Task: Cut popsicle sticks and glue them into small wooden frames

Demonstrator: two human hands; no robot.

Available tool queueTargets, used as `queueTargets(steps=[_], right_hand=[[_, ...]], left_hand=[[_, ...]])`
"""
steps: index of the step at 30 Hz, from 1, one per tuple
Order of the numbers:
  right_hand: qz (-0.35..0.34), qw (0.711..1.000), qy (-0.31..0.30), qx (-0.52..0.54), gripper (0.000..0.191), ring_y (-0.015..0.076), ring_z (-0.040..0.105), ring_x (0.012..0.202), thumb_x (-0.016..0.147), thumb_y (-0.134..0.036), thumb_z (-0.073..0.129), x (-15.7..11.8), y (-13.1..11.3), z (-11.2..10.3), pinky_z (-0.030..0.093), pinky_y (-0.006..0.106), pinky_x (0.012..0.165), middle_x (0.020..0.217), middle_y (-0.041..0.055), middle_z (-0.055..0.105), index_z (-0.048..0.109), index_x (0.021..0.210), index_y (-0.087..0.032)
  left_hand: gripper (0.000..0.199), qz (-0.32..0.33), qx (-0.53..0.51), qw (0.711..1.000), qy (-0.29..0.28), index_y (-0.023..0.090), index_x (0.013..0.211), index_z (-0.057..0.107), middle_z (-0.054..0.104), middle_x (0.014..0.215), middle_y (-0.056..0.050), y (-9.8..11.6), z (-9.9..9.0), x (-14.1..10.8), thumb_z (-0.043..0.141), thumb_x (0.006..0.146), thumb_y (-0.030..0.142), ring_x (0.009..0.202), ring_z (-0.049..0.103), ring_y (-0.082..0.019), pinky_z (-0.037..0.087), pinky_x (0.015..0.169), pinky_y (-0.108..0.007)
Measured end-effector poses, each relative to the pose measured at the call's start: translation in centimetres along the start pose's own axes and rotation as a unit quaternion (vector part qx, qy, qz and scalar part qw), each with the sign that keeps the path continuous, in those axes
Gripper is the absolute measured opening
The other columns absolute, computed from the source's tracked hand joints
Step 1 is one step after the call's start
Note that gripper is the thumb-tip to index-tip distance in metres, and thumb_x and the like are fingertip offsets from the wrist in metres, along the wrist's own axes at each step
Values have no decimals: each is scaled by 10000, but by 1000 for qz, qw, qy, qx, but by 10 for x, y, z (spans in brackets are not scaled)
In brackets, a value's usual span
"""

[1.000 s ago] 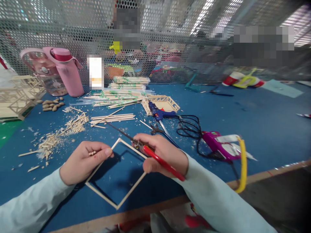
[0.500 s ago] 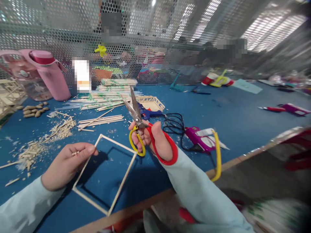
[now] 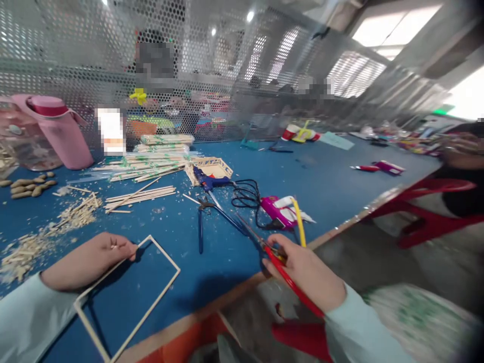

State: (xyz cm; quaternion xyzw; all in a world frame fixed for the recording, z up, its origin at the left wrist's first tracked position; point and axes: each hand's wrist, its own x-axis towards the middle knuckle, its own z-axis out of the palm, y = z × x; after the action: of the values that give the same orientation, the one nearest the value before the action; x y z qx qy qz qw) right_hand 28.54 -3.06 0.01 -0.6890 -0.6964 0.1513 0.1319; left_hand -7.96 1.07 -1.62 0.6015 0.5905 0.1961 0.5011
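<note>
Between the thumb and fingers of my left hand (image 3: 94, 259) is one side of a rectangular wooden stick frame (image 3: 161, 252), held tilted above the blue table. Small stick ends also show in that hand's fingers. My right hand (image 3: 302, 269) is closed round scissors (image 3: 282, 269) with red and yellow handles, at the table's front edge. Their blades point left and away from me. Left of the blades lie blue-handled pliers (image 3: 204, 222). A blue glue gun (image 3: 212, 179) rests behind the pliers, against a small fenced wooden tray (image 3: 216, 164).
Wood scraps (image 3: 71, 222) and loose sticks (image 3: 145, 196) cover the left side. Bundled sticks (image 3: 159, 156), peanuts (image 3: 30, 185) and a pink bottle (image 3: 62, 133) stand farther back. A purple utility knife (image 3: 278, 212) lies right of a coiled black cord (image 3: 244, 194). Red stools (image 3: 419, 201) stand at the right.
My right hand has carried the scissors right and down, from above the stick frame to the table edge. The pliers are now uncovered. My view has turned right; the frame stays in my left hand.
</note>
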Motion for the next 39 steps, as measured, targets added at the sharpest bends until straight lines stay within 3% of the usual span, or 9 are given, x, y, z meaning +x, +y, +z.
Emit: queueTargets(steps=[3,7,13,16,20,26,32,35,39], right_hand=[[13,996,11,-91,248,192,602,570,759,-406,476,11,4,7,393,255,518,591,19,611,533,869,-191],[21,979,-14,-203,342,248,644,788,788,-390,465,42,-5,14,418,288,632,863,107,682,570,1028,-171],[-20,950,-7,-312,448,286,618,846,819,-326,447,43,-17,11,443,342,655,929,155,648,494,1220,-132],[-123,953,48,-271,392,253,595,883,833,-292,446,28,-28,13,457,336,723,993,127,618,526,1195,-166],[-273,951,-16,-144,333,174,587,908,874,-279,409,30,-58,33,454,262,771,1010,70,607,533,1177,-219],[-263,950,-19,-170,251,174,579,851,880,-243,397,64,-82,64,434,249,707,926,74,592,571,1050,-182],[-323,936,64,-128,302,202,550,953,847,-294,453,59,-53,45,439,299,811,1031,94,589,532,1103,-152],[-223,944,182,-161,405,268,544,944,839,-388,445,36,-13,29,434,394,829,1002,148,593,530,1104,-94],[-129,965,144,-178,372,268,576,894,853,-334,395,15,32,24,464,402,791,949,161,608,564,1067,-82]], left_hand=[[330,60,190,980,-21,195,637,666,658,625,-11,8,1,8,500,726,465,604,574,-173,391,538,-225],[384,124,391,912,16,213,793,687,695,750,-51,29,12,30,363,817,418,684,606,-195,394,613,-257],[447,96,457,870,160,209,949,662,701,882,-90,46,3,51,340,818,491,815,624,-239,396,616,-271],[461,67,464,863,187,196,931,669,704,823,-87,39,-12,34,331,822,490,760,628,-246,385,593,-278],[446,47,439,888,132,214,841,689,694,707,-49,24,-17,9,372,796,523,655,614,-207,373,563,-259],[359,82,392,910,105,226,827,685,689,725,-21,8,-4,11,408,791,452,639,595,-168,377,565,-236],[359,109,412,898,112,226,875,681,706,799,-30,3,-7,19,387,817,424,698,618,-180,391,614,-242],[375,113,425,892,109,235,883,675,707,799,-31,0,-7,17,357,832,428,703,624,-182,393,619,-243],[400,122,414,895,110,231,905,673,707,844,-46,-3,-6,17,339,837,440,752,632,-202,416,652,-258]])
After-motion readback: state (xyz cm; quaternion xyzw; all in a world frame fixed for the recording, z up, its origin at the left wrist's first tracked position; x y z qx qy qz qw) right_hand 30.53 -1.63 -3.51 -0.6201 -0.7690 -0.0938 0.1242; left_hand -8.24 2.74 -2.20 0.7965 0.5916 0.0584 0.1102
